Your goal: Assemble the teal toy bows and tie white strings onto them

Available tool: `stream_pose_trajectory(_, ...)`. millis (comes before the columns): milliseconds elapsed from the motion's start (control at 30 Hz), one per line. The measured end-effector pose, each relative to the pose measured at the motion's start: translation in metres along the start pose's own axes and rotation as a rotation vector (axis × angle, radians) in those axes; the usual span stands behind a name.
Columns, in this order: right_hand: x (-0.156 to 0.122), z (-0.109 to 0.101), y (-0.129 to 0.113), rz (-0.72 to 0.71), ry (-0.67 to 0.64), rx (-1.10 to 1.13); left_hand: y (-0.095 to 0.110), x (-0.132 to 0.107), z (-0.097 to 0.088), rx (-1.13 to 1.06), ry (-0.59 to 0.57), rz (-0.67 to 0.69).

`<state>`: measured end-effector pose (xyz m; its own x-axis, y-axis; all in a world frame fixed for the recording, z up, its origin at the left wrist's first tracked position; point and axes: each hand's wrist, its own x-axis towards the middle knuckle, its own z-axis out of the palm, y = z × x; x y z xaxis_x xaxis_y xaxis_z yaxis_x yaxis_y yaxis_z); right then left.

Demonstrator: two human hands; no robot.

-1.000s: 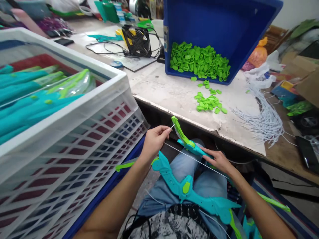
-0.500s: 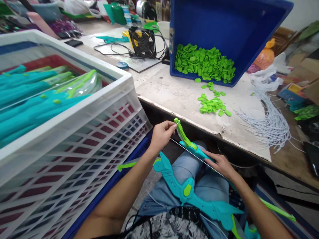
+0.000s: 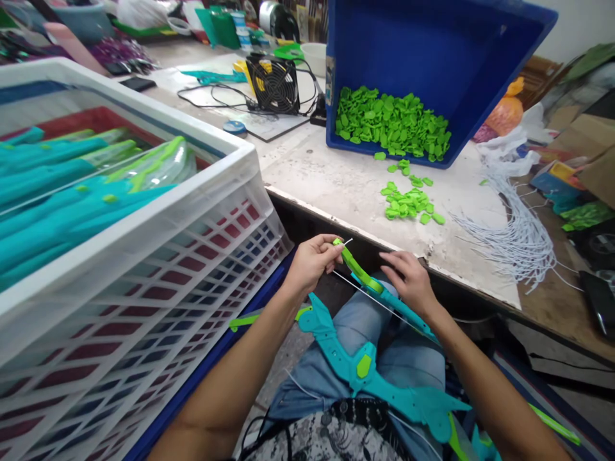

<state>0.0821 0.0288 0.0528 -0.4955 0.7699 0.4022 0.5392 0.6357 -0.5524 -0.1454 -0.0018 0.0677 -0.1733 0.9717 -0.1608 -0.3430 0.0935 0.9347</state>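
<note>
A teal and green toy bow [image 3: 372,288] slants up from my lap toward the table edge. My left hand [image 3: 312,261] pinches the white string [image 3: 365,296] at the bow's green tip. Just to the right, my right hand [image 3: 407,280] rests on the bow's limb with its fingers curled over it. A second teal bow [image 3: 365,368] lies across my jeans below both hands.
A white lattice crate [image 3: 144,256] of teal bows stands close on my left. On the table [image 3: 336,182] a tilted blue bin [image 3: 432,70] spills green plastic pieces [image 3: 408,202]. White strings [image 3: 521,240] lie at the right, a small black fan [image 3: 273,83] farther back.
My right hand slid up the bow limb toward the green tip. My left hand stayed pinched at the tip, and the string's short end now pokes out past it.
</note>
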Motion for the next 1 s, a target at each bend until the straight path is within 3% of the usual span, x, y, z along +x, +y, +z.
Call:
stream_pose_trajectory(100, 0.049, 0.017, -0.020, -0.056, -0.052, 0.171, -0.001, -0.004, -0.001, -0.008, -0.020, -0.010)
stream_pose_trajectory(200, 0.076, 0.026, -0.031, -0.077, -0.103, 0.274, -0.002, -0.005, -0.003, -0.011, -0.019, -0.014)
stream_pose_trajectory(400, 0.079, 0.023, -0.046, -0.156, -0.199, 0.284, -0.013, -0.012, -0.005, 0.056, -0.052, -0.025)
stream_pose_trajectory(533, 0.098, 0.019, -0.025, -0.139, -0.257, 0.256, -0.030, -0.013, -0.005, 0.313, 0.068, 0.186)
stream_pose_trajectory(600, 0.120, 0.010, -0.006, -0.041, -0.148, 0.234, -0.038, -0.018, -0.002, 0.336, 0.140, 0.279)
stream_pose_trajectory(667, 0.141, -0.004, 0.009, 0.125, 0.147, 0.185, -0.042, -0.023, 0.002, 0.314, 0.134, 0.334)
stream_pose_trajectory(733, 0.150, -0.013, 0.008, 0.263, 0.462, 0.153, -0.041, -0.026, 0.005, 0.306, 0.066, 0.361)
stream_pose_trajectory(800, 0.139, -0.009, -0.013, 0.241, 0.530, 0.191, -0.035, -0.022, 0.006, 0.231, -0.016, 0.286)
stream_pose_trajectory(900, 0.091, 0.022, -0.057, -0.026, 0.236, 0.296, -0.023, -0.009, 0.002, -0.070, -0.053, -0.016)
stream_pose_trajectory(1000, 0.042, 0.062, -0.083, -0.048, 0.208, 0.351, -0.010, 0.002, -0.008, -0.198, 0.005, -0.161)
